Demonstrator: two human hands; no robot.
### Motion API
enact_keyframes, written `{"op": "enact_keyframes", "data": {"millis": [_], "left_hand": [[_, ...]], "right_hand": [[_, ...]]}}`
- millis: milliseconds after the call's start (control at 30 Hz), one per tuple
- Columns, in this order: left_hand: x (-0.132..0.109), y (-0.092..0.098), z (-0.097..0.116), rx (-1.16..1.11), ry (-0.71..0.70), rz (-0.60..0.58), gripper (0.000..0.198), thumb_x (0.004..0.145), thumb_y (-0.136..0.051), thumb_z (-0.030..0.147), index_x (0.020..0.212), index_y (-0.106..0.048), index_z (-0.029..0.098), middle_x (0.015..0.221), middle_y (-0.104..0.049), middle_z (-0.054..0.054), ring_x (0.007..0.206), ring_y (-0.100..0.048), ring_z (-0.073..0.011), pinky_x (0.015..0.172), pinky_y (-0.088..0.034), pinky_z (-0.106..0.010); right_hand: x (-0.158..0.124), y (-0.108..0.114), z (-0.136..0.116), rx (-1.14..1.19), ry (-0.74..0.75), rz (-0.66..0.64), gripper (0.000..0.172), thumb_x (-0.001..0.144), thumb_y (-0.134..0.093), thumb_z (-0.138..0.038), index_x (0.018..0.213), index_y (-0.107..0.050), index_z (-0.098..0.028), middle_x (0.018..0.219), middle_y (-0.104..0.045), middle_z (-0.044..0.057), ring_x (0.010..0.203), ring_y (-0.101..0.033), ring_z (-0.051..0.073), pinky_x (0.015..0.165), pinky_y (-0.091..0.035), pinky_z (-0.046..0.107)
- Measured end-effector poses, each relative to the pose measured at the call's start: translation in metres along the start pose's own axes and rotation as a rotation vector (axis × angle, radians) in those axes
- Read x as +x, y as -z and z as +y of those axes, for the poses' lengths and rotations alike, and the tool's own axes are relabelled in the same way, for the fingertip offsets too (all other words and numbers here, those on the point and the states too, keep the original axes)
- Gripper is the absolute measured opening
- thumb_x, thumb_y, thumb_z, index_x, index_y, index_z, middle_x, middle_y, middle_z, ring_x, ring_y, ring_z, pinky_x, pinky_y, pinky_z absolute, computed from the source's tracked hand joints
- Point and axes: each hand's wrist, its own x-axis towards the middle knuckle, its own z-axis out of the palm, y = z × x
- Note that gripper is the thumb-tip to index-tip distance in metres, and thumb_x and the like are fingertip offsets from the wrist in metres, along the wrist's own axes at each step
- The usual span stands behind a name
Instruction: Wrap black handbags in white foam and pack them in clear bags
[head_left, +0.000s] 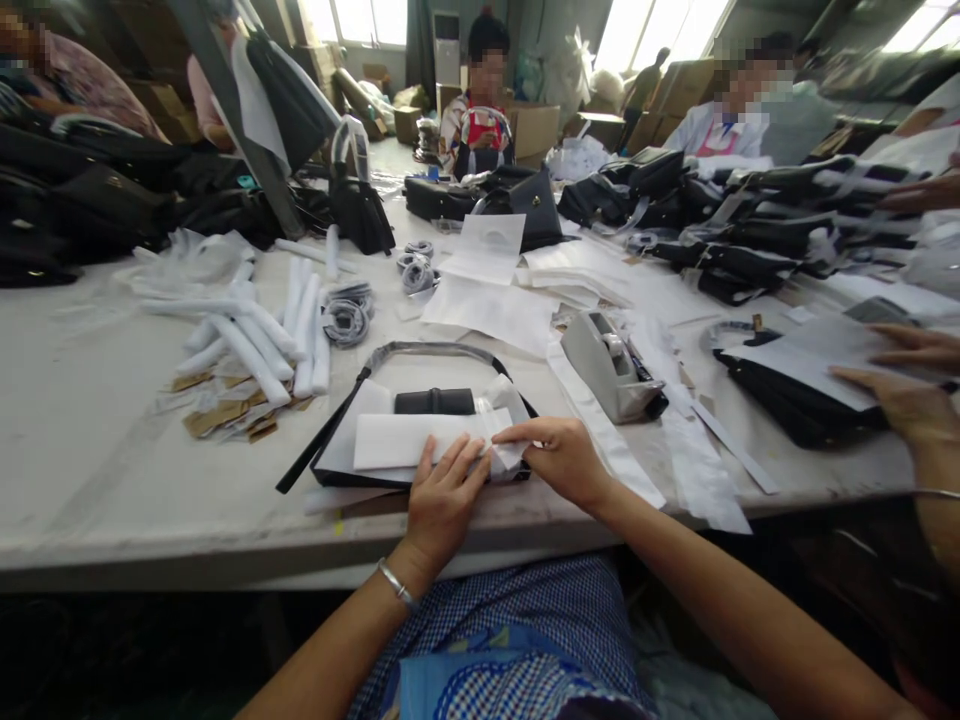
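A black handbag lies flat near the table's front edge, its plastic-wrapped handle arched away from me. White foam sheet covers much of its face, below a dark rolled strap or flap. My left hand presses on the sheet with its fingers spread. At the bag's right end, my right hand has its index finger stretched onto the white wrapping and its other fingers curled in. Whatever those curled fingers hold, if anything, is hidden. A black strap sticks out on the left.
A grey tape dispenser stands to the right. White foam rolls, brown tags and coiled straps lie to the left. A co-worker's hands handle another bag on the right. More black bags are piled behind.
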Motion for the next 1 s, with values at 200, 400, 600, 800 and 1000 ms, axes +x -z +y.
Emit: {"op": "enact_keyframes", "data": {"millis": [200, 400, 600, 800, 1000], "left_hand": [[0.002, -0.003, -0.002, -0.038, 0.001, 0.076, 0.028, 0.098, -0.051, 0.015, 0.122, -0.064, 0.018, 0.127, -0.07, -0.004, 0.123, -0.061, -0.021, 0.119, -0.029, -0.044], [0.002, -0.006, -0.001, -0.078, 0.056, 0.071, 0.024, 0.1, -0.048, 0.019, 0.116, -0.066, 0.017, 0.127, -0.07, -0.006, 0.121, -0.062, -0.0202, 0.115, -0.035, -0.039], [0.002, -0.003, -0.002, -0.046, 0.036, 0.063, 0.031, 0.099, -0.045, 0.015, 0.124, -0.063, 0.02, 0.132, -0.067, -0.005, 0.123, -0.061, -0.0201, 0.108, -0.042, -0.035], [0.003, -0.002, -0.003, 0.032, 0.022, -0.047, 0.041, 0.1, -0.04, 0.013, 0.137, -0.056, 0.021, 0.14, -0.061, -0.003, 0.123, -0.061, -0.0211, 0.101, -0.047, -0.036], [0.006, -0.003, -0.002, 0.081, 0.026, -0.077, 0.041, 0.097, -0.044, 0.012, 0.135, -0.058, 0.017, 0.136, -0.063, -0.005, 0.12, -0.063, -0.0214, 0.1, -0.048, -0.036]], "right_hand": [[0.031, -0.023, 0.024, -0.134, -0.145, -0.094, 0.029, 0.075, -0.068, -0.005, 0.083, -0.08, -0.029, 0.085, -0.078, -0.002, 0.08, -0.072, 0.018, 0.078, -0.054, 0.027], [0.042, -0.031, 0.035, -0.099, 0.023, -0.068, 0.011, 0.073, -0.082, -0.015, 0.075, -0.075, -0.023, 0.081, -0.069, 0.001, 0.083, -0.065, 0.017, 0.078, -0.051, 0.028], [0.054, -0.032, 0.041, -0.136, 0.134, -0.185, 0.016, 0.074, -0.084, -0.018, 0.08, -0.07, -0.021, 0.079, -0.07, 0.0, 0.086, -0.061, 0.019, 0.08, -0.047, 0.03], [0.069, -0.039, 0.043, -0.176, 0.132, -0.228, 0.015, 0.079, -0.08, -0.017, 0.082, -0.065, -0.021, 0.083, -0.068, -0.001, 0.085, -0.059, 0.017, 0.076, -0.043, 0.026], [0.07, -0.042, 0.043, -0.126, 0.088, -0.154, 0.012, 0.084, -0.074, -0.017, 0.092, -0.066, -0.021, 0.091, -0.066, 0.0, 0.077, -0.061, 0.014, 0.07, -0.045, 0.024]]}}
